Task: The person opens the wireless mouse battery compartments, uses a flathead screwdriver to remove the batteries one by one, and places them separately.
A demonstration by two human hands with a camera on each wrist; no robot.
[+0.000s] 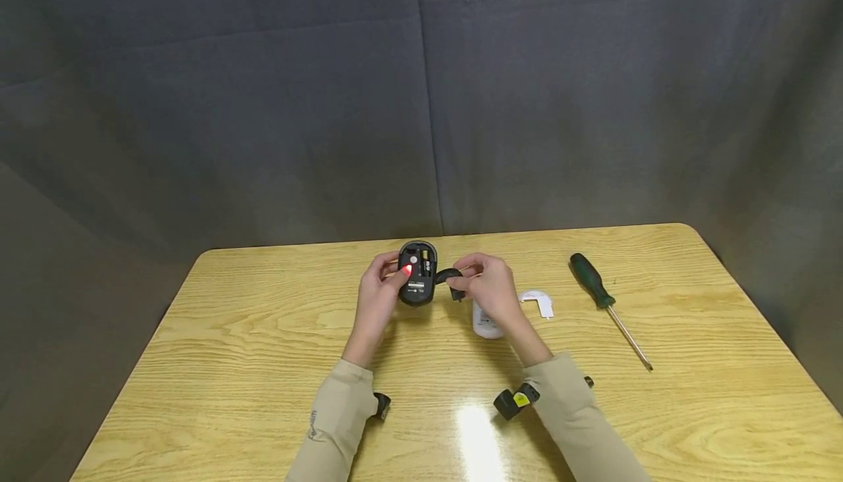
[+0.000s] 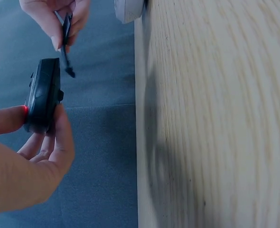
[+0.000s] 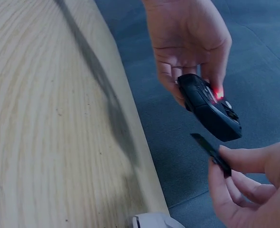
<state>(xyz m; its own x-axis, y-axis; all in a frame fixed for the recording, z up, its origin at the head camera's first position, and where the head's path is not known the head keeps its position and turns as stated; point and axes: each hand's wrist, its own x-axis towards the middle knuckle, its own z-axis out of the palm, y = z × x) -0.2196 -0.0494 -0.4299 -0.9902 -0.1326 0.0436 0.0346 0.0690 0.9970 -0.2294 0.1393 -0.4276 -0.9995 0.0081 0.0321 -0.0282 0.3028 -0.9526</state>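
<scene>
My left hand [image 1: 380,290] grips a black computer mouse [image 1: 413,293] above the table, its underside turned toward the head camera. A battery [image 1: 425,257] lies in its uncovered compartment, and a red light glows at my thumb. Between thumb and fingers, my right hand [image 1: 489,286] pinches a thin black curved battery cover [image 1: 449,275] beside the mouse. In the right wrist view, a gap shows between this cover [image 3: 207,147] and the mouse [image 3: 201,102]. Below my right hand, a white mouse [image 1: 486,325] lies on the table, partly hidden by that hand.
A white curved cover [image 1: 540,300] lies right of the white mouse. Further right is a screwdriver [image 1: 593,281] with a green handle, its metal shaft pointing toward the table's near right. The wooden table [image 1: 250,336] ends at a grey curtain [image 1: 296,116] behind.
</scene>
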